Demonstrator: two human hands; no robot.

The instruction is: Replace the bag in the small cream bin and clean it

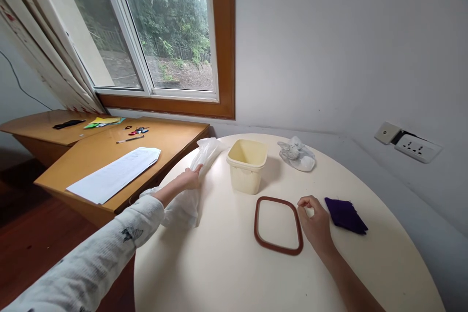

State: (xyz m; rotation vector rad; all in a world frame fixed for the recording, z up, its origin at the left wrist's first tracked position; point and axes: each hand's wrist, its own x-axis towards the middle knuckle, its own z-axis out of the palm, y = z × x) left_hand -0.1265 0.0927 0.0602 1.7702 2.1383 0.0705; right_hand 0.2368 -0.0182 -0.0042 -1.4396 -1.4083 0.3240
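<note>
My left hand (190,178) is closed on a crumpled white plastic bag (183,207) at the left edge of the round table. The bag stretches out both beyond the hand and below it. My right hand (313,222) has its thumb and fingers curled into a pinch, close beside the right side of a brown rounded-square ring (259,214). Whether anything is between those fingertips, I cannot make out. A cream plastic tub (246,178) stands upright and uncovered between the hands, farther back. Just right of my right hand lies a folded purple cloth (345,214).
A knotted clear plastic bag (298,153) sits near the back of the white round table (219,263). At left, a wooden desk (175,131) bears white paper (120,173), a pen (129,140) and small items. Wall sockets (419,147) are at right.
</note>
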